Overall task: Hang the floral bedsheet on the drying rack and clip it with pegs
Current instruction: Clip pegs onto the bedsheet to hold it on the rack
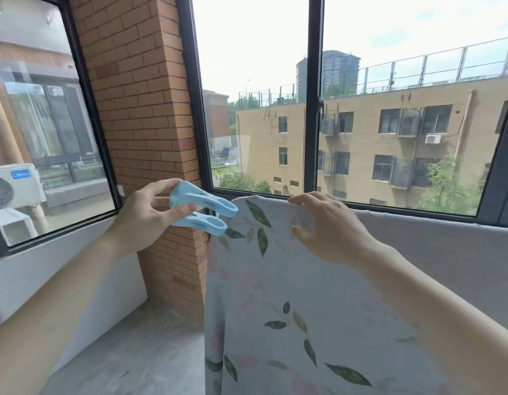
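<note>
The floral bedsheet (278, 295), pale with green leaves and faint pink flowers, hangs over a rail that it hides, in front of the window. My left hand (144, 215) grips a large light blue peg (203, 209) with its jaws spread, right at the sheet's upper left corner. My right hand (326, 226) rests on the sheet's top edge, fingers bent over the fold. The rack itself is covered by cloth.
A brick pillar (138, 109) stands just left of the sheet. Dark-framed windows (314, 109) run behind it. A grey cloth (446, 252) hangs along the rail to the right. A grey ledge (127, 352) lies below left.
</note>
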